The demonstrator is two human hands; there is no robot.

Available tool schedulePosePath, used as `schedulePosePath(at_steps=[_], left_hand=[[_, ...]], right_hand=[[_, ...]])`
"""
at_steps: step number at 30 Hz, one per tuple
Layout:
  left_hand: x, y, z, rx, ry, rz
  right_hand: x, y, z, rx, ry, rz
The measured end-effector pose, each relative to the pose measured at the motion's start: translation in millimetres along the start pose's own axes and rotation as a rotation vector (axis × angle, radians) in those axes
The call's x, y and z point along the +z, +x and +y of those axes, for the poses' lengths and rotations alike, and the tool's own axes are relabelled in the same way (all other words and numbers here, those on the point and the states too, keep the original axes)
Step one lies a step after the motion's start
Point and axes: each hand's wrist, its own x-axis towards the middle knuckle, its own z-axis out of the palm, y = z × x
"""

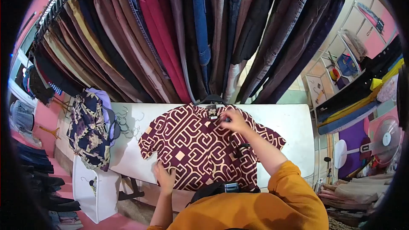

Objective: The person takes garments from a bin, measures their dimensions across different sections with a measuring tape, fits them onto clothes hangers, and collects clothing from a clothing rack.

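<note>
One short-sleeved shirt (187, 153), maroon with a cream interlocking geometric print, lies spread on the white table (294, 123). Its collar points away from the person, toward the hanging trousers (153, 30), and its hem points back at the person's orange top (255, 208). The long axis runs from far edge to near edge, with the sleeves spread out to either side. A black hanger (211, 99) shows at the neck.

The left hand (165, 176) is at the shirt's lower left edge, fingers loosely parted. The right hand (232, 121) is over the upper front, just beside the collar, with its fingers drawn in close; whether they grip anything cannot be told.

On the table's left end lie a dark printed garment (89, 132) and a lavender cloth (103, 102), with wire hangers (123, 123) between them and the shirt. A white bin (96, 191) stands below that end. Trousers and jeans hang in a dense row beyond the table. To the right are a fan (385, 138), stacked clothes (362, 194) and a pink wall (375, 42).

A black label (211, 111) with pale markings shows inside the collar, too small to read.
</note>
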Motion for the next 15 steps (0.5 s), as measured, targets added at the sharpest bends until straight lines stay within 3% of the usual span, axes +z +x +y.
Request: schedulePosePath(at_steps=[3, 5, 8, 13, 14, 15], left_hand=[[-5, -25, -40, -0.142, 0.055, 0.013], [-17, -33, -49, -0.303, 0.041, -0.208], [-10, -43, -69, -0.441, 0.035, -0.286], [-6, -41, -87, -0.199, 0.195, -0.296], [-12, -37, -89, -0.187, 0.194, -0.291], [-21, -33, -91, -0.315, 0.169, -0.264]], right_hand=[[1, 44, 32, 0.107, -0.061, 0.014], [6, 54, 43, 0.121, -0.025, -0.028], [17, 57, 42, 0.154, -0.194, -0.121], [32, 21, 28, 0.148, -0.186, -0.166], [36, 7, 27, 0.133, -0.177, -0.154], [37, -9, 23, 0.133, -0.140, -0.135]])
